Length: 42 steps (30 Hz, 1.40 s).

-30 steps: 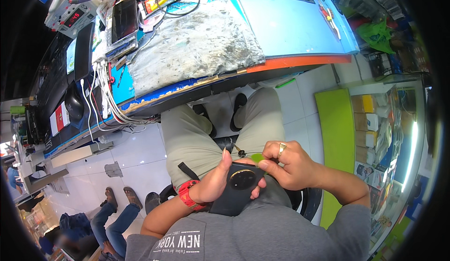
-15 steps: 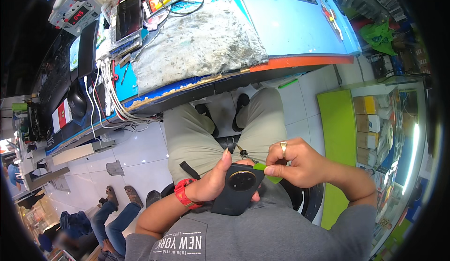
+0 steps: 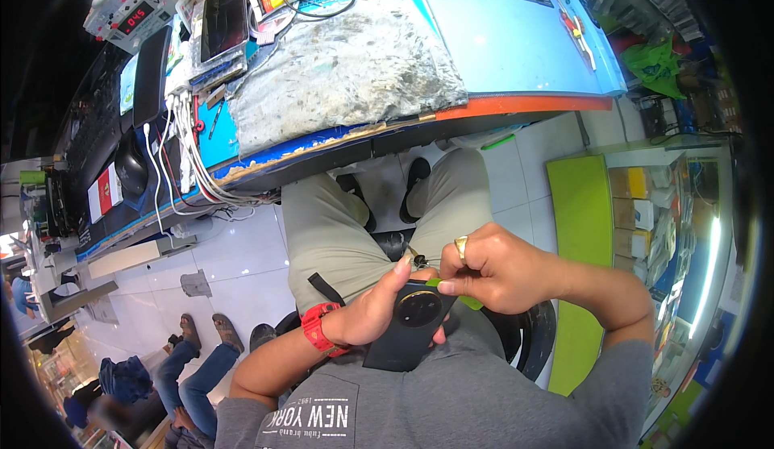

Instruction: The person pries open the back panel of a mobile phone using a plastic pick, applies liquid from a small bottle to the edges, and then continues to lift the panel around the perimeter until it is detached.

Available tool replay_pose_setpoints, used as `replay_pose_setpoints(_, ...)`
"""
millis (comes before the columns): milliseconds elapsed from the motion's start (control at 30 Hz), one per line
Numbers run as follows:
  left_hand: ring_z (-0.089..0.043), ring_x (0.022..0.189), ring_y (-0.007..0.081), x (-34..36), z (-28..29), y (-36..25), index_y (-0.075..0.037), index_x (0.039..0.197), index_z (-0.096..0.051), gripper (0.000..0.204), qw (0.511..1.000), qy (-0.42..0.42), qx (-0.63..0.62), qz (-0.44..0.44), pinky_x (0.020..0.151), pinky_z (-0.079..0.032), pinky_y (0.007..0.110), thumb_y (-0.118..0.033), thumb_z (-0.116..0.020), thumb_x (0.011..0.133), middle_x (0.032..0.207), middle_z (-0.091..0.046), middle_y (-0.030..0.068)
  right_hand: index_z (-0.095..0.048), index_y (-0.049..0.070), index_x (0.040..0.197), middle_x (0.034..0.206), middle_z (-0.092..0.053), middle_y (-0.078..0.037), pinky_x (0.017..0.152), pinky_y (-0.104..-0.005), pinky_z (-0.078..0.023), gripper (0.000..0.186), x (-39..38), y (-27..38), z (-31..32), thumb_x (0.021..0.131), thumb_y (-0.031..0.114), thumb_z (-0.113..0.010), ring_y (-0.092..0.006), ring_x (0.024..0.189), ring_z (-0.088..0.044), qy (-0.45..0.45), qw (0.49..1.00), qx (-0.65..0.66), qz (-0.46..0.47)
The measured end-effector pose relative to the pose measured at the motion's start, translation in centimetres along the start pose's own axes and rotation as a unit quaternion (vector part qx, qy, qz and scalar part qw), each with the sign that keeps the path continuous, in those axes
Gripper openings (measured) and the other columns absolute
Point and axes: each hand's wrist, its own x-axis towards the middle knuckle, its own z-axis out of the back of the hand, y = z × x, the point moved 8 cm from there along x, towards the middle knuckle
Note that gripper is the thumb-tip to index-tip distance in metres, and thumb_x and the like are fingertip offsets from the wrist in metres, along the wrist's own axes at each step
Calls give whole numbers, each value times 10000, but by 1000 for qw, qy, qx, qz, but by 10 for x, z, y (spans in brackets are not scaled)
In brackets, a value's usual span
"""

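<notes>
My left hand is closed around a dark smartphone above my lap, its back with a large round gold-rimmed camera ring facing up. The thumb lies along one side, and fingertips show at the opposite side. My right hand, with a gold ring on one finger, pinches a thin bright green plastic pick. The pick touches the phone's far right corner, by the edge. Whether its tip sits inside the seam is hidden by the fingers.
A workbench with a stained grey cloth stands ahead. On its left are a power supply, cables and another phone; a light blue mat lies right. A glass display case stands right; another person's legs show lower left.
My right hand has shifted a little left and up along the phone's far edge, carrying the green pick. The phone stays nearly in place in my left hand.
</notes>
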Motion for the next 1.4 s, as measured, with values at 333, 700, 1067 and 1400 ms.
replay_pose_setpoints(333, -721, 893, 247, 2, 2, -1, 15, 1290, -512, 846, 999, -17, -28, 6, 863, -556, 354, -684, -115, 1028, 984, -680, 162, -611, -5, 838, 677, -627, -158, 577, -416, -459, 124, 19, 12, 0, 889, 51, -709, -339, 619, -624, 123, 989, -69, 38)
replay_pose_setpoints(700, -725, 884, 266, -4, 9, -1, 23, 1248, -537, 814, 996, -4, -77, -55, 812, -570, 353, -642, -109, 1052, 991, -711, 199, -642, -1, 887, 730, -634, -135, 571, -383, -486, 92, -24, -6, -9, 921, 70, -689, -304, 625, -637, -191, 978, -77, 19)
replay_pose_setpoints(1067, -742, 902, 315, -6, 14, -3, 59, 1314, -533, 809, 994, -70, -78, -42, 808, -598, 358, -624, -178, 1064, 1102, -685, 190, -660, -25, 909, 760, -691, -130, 564, -337, -508, 64, -57, -24, -27, 945, 28, -664, -243, 613, -666, -329, 942, -48, -42)
replay_pose_setpoints(1400, -695, 968, 220, -17, 24, -18, 55, 1217, -578, 568, 968, -156, 101, -167, 913, -546, 336, -378, -221, 1127, 1136, -690, 165, -570, 18, 794, 630, -620, -34, 474, -259, -437, 254, -49, -35, -46, 1037, 94, -562, -90, 509, -563, -281, 954, 99, -35)
